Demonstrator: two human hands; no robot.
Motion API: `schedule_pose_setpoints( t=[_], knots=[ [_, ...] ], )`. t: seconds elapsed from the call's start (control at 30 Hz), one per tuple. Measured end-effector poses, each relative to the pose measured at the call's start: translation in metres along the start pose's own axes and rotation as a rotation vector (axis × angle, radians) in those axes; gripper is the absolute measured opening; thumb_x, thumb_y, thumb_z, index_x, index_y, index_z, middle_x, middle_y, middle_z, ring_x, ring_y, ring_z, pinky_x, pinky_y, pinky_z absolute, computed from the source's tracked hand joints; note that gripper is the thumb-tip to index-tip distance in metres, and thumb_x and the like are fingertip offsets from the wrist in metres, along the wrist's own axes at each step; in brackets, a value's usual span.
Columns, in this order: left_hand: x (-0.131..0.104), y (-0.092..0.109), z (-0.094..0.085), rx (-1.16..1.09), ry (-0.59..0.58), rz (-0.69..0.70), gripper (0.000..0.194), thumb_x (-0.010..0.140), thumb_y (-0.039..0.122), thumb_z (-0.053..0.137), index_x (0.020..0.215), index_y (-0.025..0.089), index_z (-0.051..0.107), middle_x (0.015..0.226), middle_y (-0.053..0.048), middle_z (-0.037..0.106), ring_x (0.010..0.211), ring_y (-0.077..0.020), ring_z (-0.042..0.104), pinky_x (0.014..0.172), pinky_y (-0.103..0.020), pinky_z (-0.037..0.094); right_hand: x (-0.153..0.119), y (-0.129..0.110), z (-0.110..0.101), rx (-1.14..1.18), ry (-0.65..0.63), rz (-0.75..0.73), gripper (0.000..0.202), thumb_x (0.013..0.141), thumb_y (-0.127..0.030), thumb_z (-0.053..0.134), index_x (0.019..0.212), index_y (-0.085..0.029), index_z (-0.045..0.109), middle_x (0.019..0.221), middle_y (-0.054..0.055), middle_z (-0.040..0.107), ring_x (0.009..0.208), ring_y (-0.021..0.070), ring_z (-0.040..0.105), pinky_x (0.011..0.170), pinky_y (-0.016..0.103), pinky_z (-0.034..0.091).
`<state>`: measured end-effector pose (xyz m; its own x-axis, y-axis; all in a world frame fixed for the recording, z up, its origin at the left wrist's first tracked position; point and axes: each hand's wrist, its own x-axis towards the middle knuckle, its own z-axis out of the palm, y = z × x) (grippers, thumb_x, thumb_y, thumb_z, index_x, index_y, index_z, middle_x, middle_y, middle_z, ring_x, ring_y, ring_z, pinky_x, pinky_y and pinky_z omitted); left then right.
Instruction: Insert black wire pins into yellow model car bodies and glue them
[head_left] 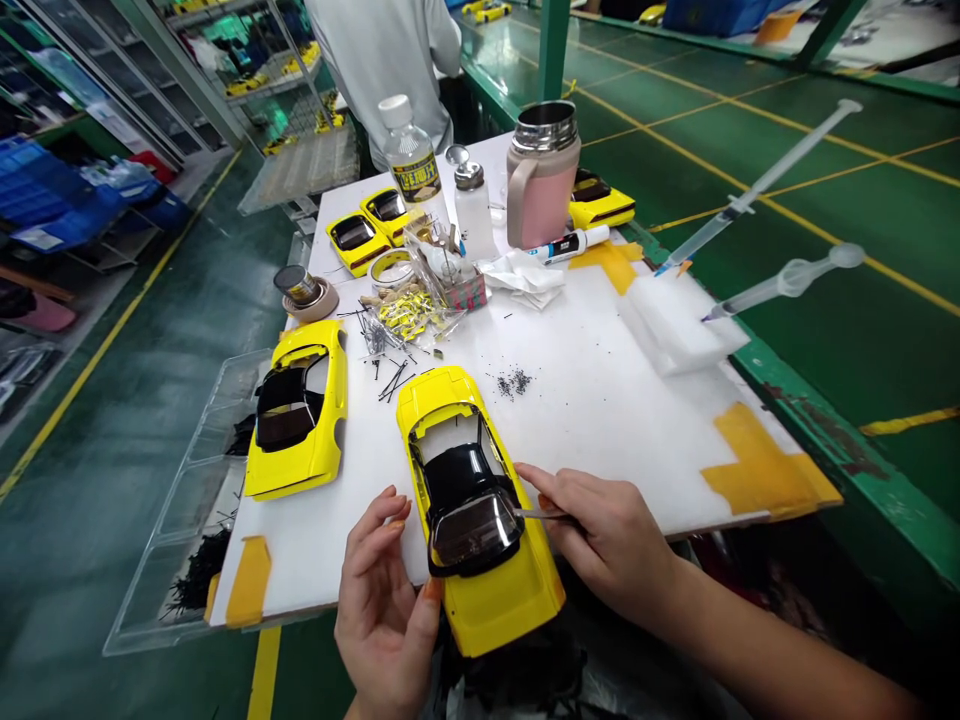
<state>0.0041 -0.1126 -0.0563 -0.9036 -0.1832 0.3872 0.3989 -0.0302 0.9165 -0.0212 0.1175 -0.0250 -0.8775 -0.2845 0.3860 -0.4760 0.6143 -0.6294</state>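
Right hand (pixel 611 540) pinched metal tool (pixel 541 514), tip at windshield (pixel 476 530); left fingers half-curled at yellow car shell (pixel 502 600), grip unclear

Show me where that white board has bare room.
Widest: between the black specks, foam block and right hand. Narrower: between the front car body and its left neighbour. Crowded: far end, around tall bottle and pink mug.

Car body (pixel 510 600) bright yellow, its roof black. Mug (pixel 541 200) pale pink, rim silver. Surface (pixel 577 430) white, tape (pixel 757 460) orange-yellow. Floor (pixel 675 110) green, crossed by yellow lines.
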Motion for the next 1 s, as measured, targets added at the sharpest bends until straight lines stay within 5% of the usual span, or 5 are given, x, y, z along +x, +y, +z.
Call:
schedule_pose_setpoints(
  t=[0.67,0.87,1.0],
  knots=[
    [-0.0029,-0.0007,-0.0035,0.066,-0.014,0.004,0.043,0.088,0.007,0.07,0.128,0.022,0.067,0.144,-0.012,0.059,0.14,-0.0226,0.055,0.112,-0.029,0.052,-0.0057,0.0014,0.0042,-0.106,0.009,-0.105,0.041,0.095,-0.009,0.044,0.133,-0.003,0.061,0.074,0.003,0.063,0.059,0.0146,0.058,0.055,0.027,0.048],
    [-0.0021,-0.0011,-0.001,0.078,-0.016,0.007,0.044,0.089,0.006,0.068,0.13,0.022,0.067,0.143,-0.012,0.058,0.141,-0.0227,0.053,0.112,-0.028,0.052,-0.0088,0.002,0.0002,0.107,0.121,-0.122,0.039,0.094,-0.006,0.046,0.127,-0.011,0.065,0.069,-0.001,0.059,0.059,0.0123,0.056,0.055,0.023,0.045],
    [-0.0012,-0.0012,-0.0008,0.081,-0.015,0.017,0.046,0.088,0.008,0.07,0.131,0.025,0.067,0.143,-0.01,0.059,0.14,-0.0225,0.054,0.113,-0.03,0.052,0.0003,0.001,-0.0038,0.295,0.194,0.062,0.028,0.098,-0.011,0.051,0.116,-0.016,0.072,0.078,0.0,0.069,0.067,0.0103,0.062,0.064,0.021,0.047]
  ],
)
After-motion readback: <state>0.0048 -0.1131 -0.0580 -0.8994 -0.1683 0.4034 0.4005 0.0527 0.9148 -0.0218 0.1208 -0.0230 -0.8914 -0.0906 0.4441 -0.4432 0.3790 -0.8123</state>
